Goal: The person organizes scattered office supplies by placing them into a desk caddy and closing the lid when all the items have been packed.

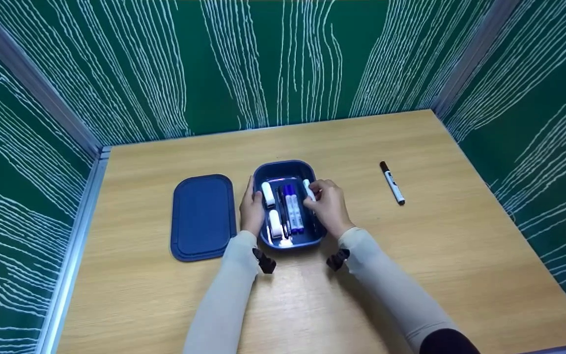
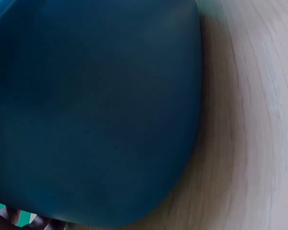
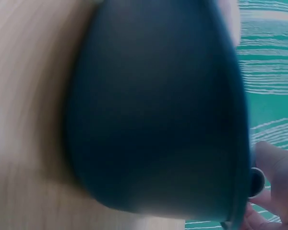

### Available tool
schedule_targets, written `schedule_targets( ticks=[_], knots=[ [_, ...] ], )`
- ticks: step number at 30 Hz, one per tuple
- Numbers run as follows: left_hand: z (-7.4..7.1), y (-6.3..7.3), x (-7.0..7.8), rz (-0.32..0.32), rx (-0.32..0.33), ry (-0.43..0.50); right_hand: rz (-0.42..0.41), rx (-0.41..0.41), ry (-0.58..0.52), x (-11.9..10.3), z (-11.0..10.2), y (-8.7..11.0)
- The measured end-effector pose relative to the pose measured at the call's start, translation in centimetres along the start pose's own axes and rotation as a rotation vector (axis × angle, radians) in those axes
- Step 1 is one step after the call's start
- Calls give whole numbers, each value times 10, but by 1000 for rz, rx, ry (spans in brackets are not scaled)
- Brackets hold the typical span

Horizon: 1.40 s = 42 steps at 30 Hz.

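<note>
A dark blue box (image 1: 290, 167) with rounded corners stands uncovered on the table. Inside lie two white markers with blue caps (image 1: 292, 211), a slim black pen (image 1: 283, 209) and two white rounded pieces (image 1: 268, 193). My left hand (image 1: 252, 211) grips the box's left side, thumb over the rim and fingers along the outer wall. At the right rim my right hand (image 1: 331, 205) pinches a white marker (image 1: 308, 189) between thumb and fingers. In the right wrist view the marker's round dark end (image 3: 257, 182) shows beside the box wall (image 3: 158, 110).
Left of the box lies its flat blue lid (image 1: 203, 216). A white marker with a black cap (image 1: 392, 183) lies on the table (image 1: 440, 236) to the right. Green walls with white lines (image 1: 312, 59) enclose the table at the back and sides.
</note>
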State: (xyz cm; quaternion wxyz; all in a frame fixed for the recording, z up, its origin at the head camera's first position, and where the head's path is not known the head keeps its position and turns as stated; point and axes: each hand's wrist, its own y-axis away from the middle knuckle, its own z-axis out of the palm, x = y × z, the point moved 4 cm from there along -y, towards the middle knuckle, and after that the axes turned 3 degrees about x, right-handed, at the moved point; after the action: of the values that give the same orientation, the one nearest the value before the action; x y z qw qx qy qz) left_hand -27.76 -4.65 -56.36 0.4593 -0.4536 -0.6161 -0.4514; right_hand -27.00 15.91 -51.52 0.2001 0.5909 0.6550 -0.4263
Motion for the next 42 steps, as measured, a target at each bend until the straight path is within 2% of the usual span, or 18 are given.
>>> schedule_targets(
  ticks=[6,19,29,37,42],
  knots=[
    [0,0,1,2,9,3,-50,-5,64,-3,8,4],
    [0,0,-1,-18,6,-13,-89,19,140,-5,20,15],
    [0,1,0,3,10,17,-152,21,281,-8,27,21],
    [0,1,-1,-16,3,8,-170,-12,426,-8,33,26],
    [-1,2,1,-14,4,5,-180,-38,470,-10,35,27]
  ],
)
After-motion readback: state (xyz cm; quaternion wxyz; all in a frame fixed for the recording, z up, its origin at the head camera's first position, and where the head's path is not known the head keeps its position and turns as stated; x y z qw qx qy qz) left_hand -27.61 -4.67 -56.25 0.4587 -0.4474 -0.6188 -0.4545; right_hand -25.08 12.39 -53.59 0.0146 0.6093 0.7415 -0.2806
